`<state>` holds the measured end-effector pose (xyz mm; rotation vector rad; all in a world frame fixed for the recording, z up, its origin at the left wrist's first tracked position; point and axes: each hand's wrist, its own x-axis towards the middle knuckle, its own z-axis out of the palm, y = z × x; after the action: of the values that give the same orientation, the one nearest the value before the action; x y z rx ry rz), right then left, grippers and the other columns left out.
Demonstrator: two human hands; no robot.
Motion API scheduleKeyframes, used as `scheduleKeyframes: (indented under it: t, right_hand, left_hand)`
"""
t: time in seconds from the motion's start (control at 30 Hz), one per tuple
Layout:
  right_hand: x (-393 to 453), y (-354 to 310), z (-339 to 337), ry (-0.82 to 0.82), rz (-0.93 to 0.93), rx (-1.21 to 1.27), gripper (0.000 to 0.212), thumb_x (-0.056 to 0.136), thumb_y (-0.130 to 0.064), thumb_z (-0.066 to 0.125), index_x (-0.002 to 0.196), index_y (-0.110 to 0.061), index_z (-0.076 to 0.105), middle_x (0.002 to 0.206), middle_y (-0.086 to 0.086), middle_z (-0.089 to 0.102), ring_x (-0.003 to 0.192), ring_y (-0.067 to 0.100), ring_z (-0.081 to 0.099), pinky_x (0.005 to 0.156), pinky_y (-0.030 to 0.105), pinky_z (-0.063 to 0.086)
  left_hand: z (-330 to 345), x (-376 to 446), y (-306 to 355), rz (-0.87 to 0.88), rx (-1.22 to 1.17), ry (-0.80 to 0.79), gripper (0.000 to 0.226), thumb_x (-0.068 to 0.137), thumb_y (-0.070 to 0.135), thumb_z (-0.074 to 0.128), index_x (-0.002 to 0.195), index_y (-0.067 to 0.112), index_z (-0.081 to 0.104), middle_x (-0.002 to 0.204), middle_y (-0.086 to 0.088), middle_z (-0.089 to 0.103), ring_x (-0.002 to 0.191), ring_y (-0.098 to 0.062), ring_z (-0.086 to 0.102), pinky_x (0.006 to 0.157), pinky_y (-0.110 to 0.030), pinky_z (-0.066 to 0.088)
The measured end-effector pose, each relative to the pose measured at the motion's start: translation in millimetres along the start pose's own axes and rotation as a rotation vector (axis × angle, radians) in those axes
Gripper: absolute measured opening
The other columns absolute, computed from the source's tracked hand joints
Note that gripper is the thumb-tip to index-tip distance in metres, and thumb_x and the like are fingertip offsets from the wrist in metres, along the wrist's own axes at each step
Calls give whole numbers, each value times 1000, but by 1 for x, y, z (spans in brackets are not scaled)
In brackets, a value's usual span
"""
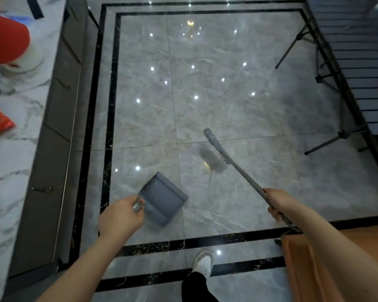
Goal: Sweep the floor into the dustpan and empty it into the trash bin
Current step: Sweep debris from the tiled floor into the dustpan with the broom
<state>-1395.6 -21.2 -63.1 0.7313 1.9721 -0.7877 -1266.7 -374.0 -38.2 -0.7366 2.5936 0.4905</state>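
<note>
Writing: none I can read, red packets on the marble worktop are blurry.
Room: glossy grey marble floor, black border strips, wide open ahead.
Left hand: gripping the grey plastic dustpan by its metal handle.
Right hand: wrapped round the grey long-handled broom, head ahead of the dustpan.

Two bare forearms are entering from the lower edge, one on each side of the white shoe; no sleeve is showing on either. The left hand and right hand are wearing no gloves, rings or watch. One left fingernail is showing a reddish tint. The shoe itself is appearing as a low sneaker with a grey toe panel and pale sole. Directly below the shoe, a black trouser leg is covering the ankle and running out of view.
</note>
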Motion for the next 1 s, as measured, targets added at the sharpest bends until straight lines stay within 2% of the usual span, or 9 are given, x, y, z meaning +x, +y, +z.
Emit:
scheduleKeyframes:
  t: [0.1, 0.13, 0.27, 0.37, 0.57, 0.73, 0.8, 1.0]
  right_hand:
    - [14, -9, -24, 13, 40, 45, 29, 98, -20, 29, 113, -6, 50, 56, 8, 36, 41, 17, 29, 38, 21, 26]
    - [19, -12, -30, 23, 46, 48, 29, 99, -19, 28, 114, -7, 50, 58, 8, 37, 42, 18, 29, 37, 21, 27]
    - [41, -20, -45, 64, 10, 41, 45, 99, -11, 21, 138, -17, 42, 63, 8, 41, 44, 18, 34, 34, 20, 30]
    - [58, -30, -46, 84, 8, 27, 47, 99, -9, 20, 143, -15, 37, 62, 9, 43, 45, 19, 36, 35, 23, 33]
    - [94, -57, -31, 98, 53, -12, 44, 102, -12, 23, 144, -15, 38, 70, 12, 49, 47, 21, 40, 34, 24, 36]
    - [101, -74, -4, -69, 99, 29, 47, 101, -8, 21, 145, -18, 36, 61, 4, 36, 44, 16, 27, 33, 20, 28]
    - [95, -77, 5, -125, 112, 29, 47, 101, -8, 22, 144, -20, 38, 60, 3, 34, 41, 14, 26, 34, 19, 27]
    - [67, -79, 7, -308, 145, 63, 47, 101, -12, 25, 143, -29, 37, 59, 2, 29, 31, 7, 23, 30, 13, 23]
  left_hand:
    - [-8, 20, 17, 19, 7, 0, 14, 90, 36, 51, 76, 40, 54, 62, 8, 56, 57, -16, 58, 46, -23, 38]
    - [-11, 26, 23, 19, 7, 4, 14, 89, 35, 51, 76, 38, 56, 63, 7, 57, 57, -15, 58, 46, -23, 39]
    - [-18, 57, 43, 26, 1, -24, 16, 88, 31, 53, 73, 37, 54, 65, 6, 60, 59, -16, 58, 47, -23, 41]
    - [-19, 77, 51, 26, 9, -46, 14, 89, 34, 53, 77, 41, 55, 67, 8, 59, 63, -17, 56, 47, -22, 36]
    - [-21, 105, 27, 42, 53, 44, 10, 87, 32, 58, 79, 30, 62, 62, 7, 56, 59, -18, 53, 46, -23, 31]
    - [-20, 109, 16, 49, 29, 43, 13, 88, 34, 56, 75, 36, 54, 59, 8, 52, 58, -17, 54, 45, -22, 33]
    - [-20, 114, 19, 58, 24, 50, 12, 88, 35, 55, 76, 35, 57, 59, 8, 52, 60, -18, 56, 46, -22, 37]
    - [-18, 113, 19, 85, 33, 98, 11, 88, 32, 55, 82, 28, 63, 57, 9, 46, 58, -18, 50, 44, -21, 26]
